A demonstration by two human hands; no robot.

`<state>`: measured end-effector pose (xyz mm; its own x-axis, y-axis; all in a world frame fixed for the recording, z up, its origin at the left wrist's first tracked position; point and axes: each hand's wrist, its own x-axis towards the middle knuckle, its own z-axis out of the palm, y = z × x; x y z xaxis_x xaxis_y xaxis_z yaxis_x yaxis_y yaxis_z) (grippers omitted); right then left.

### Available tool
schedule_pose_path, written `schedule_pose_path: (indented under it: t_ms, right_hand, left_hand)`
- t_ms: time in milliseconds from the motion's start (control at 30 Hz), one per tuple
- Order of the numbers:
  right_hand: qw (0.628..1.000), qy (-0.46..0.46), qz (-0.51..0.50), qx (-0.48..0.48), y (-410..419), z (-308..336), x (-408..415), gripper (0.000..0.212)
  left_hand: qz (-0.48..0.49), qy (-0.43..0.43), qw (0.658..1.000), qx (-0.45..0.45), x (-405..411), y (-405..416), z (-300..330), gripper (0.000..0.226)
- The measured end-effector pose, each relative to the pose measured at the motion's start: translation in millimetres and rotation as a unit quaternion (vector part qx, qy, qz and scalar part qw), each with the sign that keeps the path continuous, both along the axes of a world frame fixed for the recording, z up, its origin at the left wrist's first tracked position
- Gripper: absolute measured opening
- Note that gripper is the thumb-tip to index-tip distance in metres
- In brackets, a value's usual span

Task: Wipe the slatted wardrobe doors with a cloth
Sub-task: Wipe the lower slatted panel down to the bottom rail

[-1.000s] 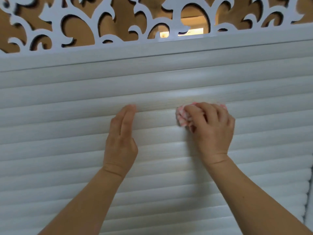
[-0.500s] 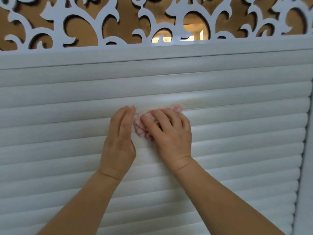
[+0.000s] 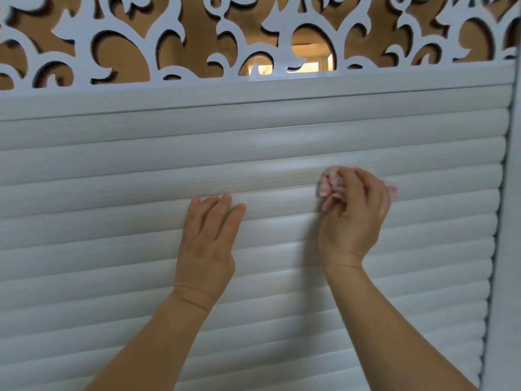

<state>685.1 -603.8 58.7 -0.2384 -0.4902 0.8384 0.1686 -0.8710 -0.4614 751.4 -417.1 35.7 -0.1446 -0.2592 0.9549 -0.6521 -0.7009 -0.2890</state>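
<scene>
Half a second on, the right hand (image 3: pixel 352 218), clenching the cloth (image 3: pixel 331 184), has swept rightward from the flat, open left hand (image 3: pixel 207 244), so another slat (image 3: pixel 141 190) stretch is wiped.

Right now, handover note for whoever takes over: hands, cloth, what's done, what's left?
Left hand: empty, flat on the slatted door, fingers together.
Right hand: closed around the bunched pink cloth, pressing it on a slat, to the right of the left hand and apart from it.
Done: cannot tell which slats are already wiped.
Left: probably the slats below and the carved fretwork panel above.
</scene>
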Motion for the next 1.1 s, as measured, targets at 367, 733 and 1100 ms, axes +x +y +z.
schedule_pose_path:
  t_ms: [367,733,1100]
  right_hand:
    - [0.934,0.152,-0.041,-0.321,2.6,-8.6,16.2,0.05]
    - [0.985,0.121,-0.054,-0.115,36.5,13.2,19.2,0.046]
    - [0.958,0.127,-0.053,-0.251,4.3,19.4,10.2,0.034]
  left_hand:
    - [0.0,-0.005,0.999,0.033,0.8,9.1,3.2,0.046]
    - [-0.016,0.0,1.0,0.022,1.8,9.2,1.2,0.045]
    - [0.016,-0.002,1.0,0.008,-2.6,7.1,0.2,0.042]
